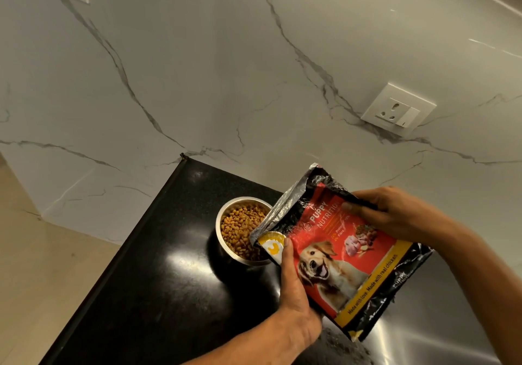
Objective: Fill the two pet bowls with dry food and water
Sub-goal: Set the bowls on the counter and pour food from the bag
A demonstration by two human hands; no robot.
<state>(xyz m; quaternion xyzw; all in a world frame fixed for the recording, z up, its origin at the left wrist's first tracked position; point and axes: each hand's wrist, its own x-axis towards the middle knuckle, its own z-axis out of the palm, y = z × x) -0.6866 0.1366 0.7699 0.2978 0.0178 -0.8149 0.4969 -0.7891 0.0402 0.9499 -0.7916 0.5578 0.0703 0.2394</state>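
Left hand [293, 288] grip: closed on lower edge of food bag [339, 251], thumb lying on its front near the mouth. Right hand [395, 215] grip: fingers curled over upper edge, thumb pinching the front. Bag held tilted, torn mouth directly over steel bowl [226, 223]. Bowl stands on black counter [158, 280], filled with brown kibble [240, 226]; bag covers its right rim. Marble wall behind, white socket [398, 109] to the right.
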